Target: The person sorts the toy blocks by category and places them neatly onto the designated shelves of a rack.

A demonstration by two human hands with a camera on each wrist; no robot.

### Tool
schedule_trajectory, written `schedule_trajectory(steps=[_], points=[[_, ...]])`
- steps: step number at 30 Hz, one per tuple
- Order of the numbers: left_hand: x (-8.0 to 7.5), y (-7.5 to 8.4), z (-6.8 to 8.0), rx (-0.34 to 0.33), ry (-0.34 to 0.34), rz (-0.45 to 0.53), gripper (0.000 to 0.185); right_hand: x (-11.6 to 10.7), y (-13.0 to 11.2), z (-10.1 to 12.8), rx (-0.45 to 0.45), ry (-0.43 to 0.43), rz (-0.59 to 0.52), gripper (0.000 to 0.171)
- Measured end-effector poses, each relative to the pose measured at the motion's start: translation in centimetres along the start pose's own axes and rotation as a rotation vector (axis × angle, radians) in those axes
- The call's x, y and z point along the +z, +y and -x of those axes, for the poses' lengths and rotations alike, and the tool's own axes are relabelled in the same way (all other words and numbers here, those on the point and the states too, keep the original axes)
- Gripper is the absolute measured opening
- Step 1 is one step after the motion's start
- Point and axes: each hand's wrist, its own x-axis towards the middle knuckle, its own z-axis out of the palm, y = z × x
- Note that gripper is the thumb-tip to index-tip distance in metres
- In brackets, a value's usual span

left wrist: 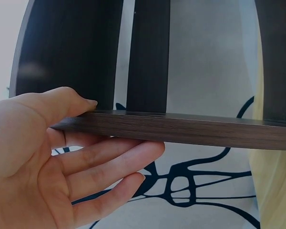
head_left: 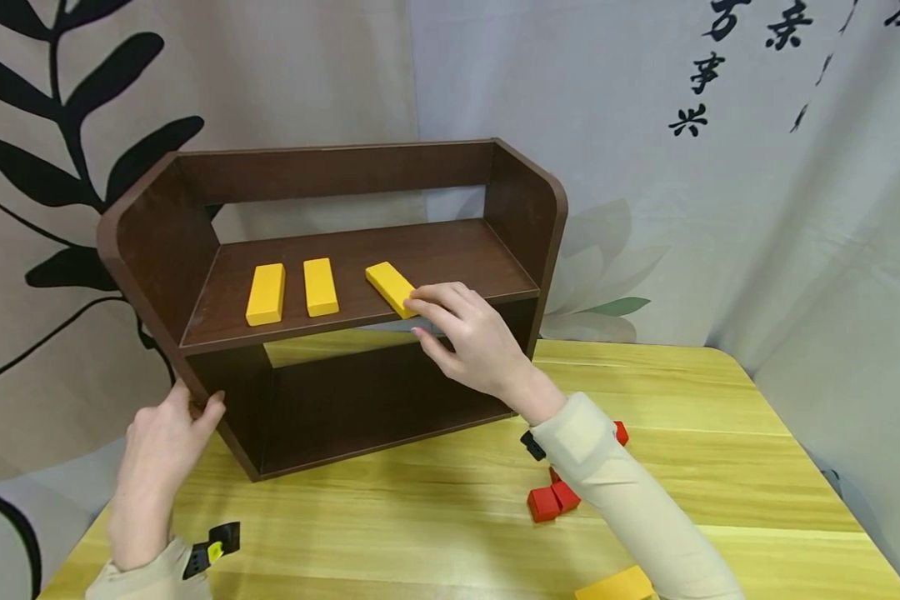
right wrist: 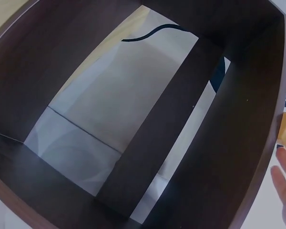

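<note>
A dark brown two-tier shelf (head_left: 390,423) stands on the table. My left hand (head_left: 167,437) holds the front edge of its left side panel, thumb inside and fingers outside, as the left wrist view (left wrist: 86,157) also shows. On the upper board, two yellow blocks (head_left: 266,294) (head_left: 320,287) lie side by side at the left. A third yellow block (head_left: 388,287) lies slanted to their right, its near end by the board's front edge. My right hand (head_left: 468,342) has its fingertips right at that near end, with the thumb lower, in front of the edge.
Several red blocks (head_left: 544,504) lie on the wooden table (head_left: 390,533) near my right forearm, which partly hides them. Another yellow block (head_left: 617,586) is at the bottom edge of the head view. A printed curtain (head_left: 615,167) hangs behind the shelf.
</note>
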Motion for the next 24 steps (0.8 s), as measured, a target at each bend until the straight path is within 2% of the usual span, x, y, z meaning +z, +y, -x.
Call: schedule_trajectory(steps=[8, 17, 24], points=[[0.1, -0.1, 0.0, -0.005, -0.004, -0.003, 0.033, 0.5, -0.9, -0.6, -0.002, -0.141, 0.075, 0.045], [0.1, 0.0, 0.1, -0.006, -0.001, -0.003, 0.034, 0.8, -1.8, -1.4, 0.006, -0.233, 0.11, 0.051], [0.1, -0.1, 0.1, 0.003, 0.015, 0.003, 0.033, 0.8, -2.2, -1.8, 0.046, -0.308, 0.109, 0.052]])
